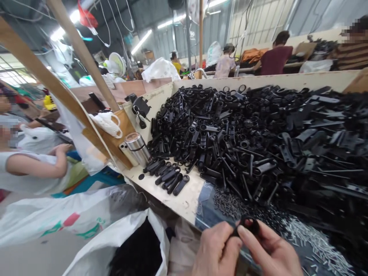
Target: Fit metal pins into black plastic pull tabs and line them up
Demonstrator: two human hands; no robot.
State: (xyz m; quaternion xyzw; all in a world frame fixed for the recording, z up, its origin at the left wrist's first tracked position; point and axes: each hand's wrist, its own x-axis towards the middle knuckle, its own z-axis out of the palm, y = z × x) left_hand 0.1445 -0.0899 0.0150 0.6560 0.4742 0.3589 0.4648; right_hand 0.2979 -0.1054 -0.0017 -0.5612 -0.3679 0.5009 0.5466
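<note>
At the table's front edge, my left hand and my right hand meet around a small black part with a round ring. The fingers of both hands are closed on it; its lower end is hidden by them. Just beyond lie small dark screws on a dark blue mat, and silver pins are spread to the right. A row of black ring-ended pieces rests on the pale tabletop. Behind, a large heap of black parts fills the table.
A steel flask stands at the table's left side by a wooden post. Below left, an open white sack holds black material. A person sits at the far left; other people are at the back.
</note>
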